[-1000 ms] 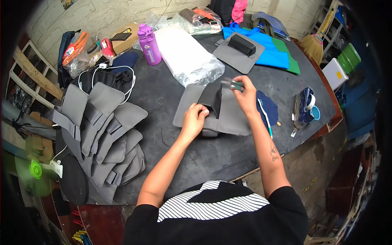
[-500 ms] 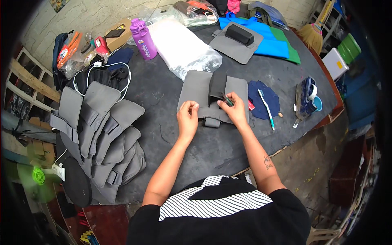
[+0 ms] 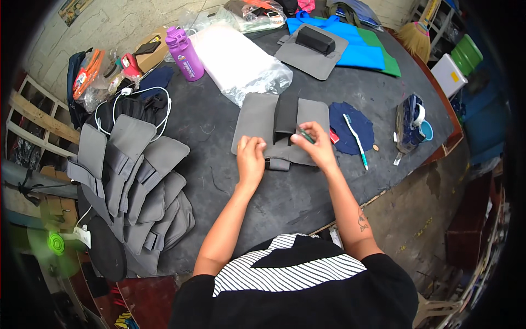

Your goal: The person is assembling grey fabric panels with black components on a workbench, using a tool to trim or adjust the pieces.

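A flat grey fabric panel (image 3: 253, 119) lies on the dark table in front of me. A black padded strip (image 3: 286, 116) stands up along its middle, and a small grey strap tab (image 3: 279, 164) sticks out at its near edge. My left hand (image 3: 251, 159) is closed, thumb against fingers, over the panel's near left corner; what it pinches, if anything, is hidden. My right hand (image 3: 319, 146) grips a slim dark-green hand tool (image 3: 306, 136) beside the strip's near end. The fingers partly hide this tool, so its exact kind does not show.
Several grey fabric pieces (image 3: 143, 192) are heaped at the left. A toothbrush (image 3: 356, 141) lies on a dark-blue cloth piece (image 3: 342, 123) at the right. Farther back are a purple bottle (image 3: 185, 57), a clear plastic package (image 3: 233, 60) and another grey panel (image 3: 312, 64).
The view has shifted slightly. My right hand, with the green tool, has turned a little and stays by the black strip. My left hand remains closed at the near left corner.
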A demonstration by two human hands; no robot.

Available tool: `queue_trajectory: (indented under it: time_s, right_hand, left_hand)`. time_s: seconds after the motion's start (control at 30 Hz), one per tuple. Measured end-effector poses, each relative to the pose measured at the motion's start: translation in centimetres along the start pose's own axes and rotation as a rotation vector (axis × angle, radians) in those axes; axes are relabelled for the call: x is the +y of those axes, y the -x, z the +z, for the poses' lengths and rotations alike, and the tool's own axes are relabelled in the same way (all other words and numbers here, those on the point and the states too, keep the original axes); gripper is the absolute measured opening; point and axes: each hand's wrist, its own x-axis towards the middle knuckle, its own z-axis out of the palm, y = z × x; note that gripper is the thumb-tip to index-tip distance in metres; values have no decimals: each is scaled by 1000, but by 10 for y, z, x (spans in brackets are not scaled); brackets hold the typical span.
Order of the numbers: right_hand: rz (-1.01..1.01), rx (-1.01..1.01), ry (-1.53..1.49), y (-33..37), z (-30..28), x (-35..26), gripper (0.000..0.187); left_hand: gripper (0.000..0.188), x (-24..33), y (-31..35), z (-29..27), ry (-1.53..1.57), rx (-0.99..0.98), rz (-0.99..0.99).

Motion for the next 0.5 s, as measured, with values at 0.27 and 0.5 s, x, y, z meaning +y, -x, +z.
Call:
queue_trajectory:
  time_s: [0.27,0.5]
  right_hand:
    - [-168,316,296,23,-22,-22,28]
    - [-333,294,507,28,1,-21,33]
  left_hand:
    - [13,40,-3,-13,383,46,-266]
    - [14,48,-25,3,-99,15,140]
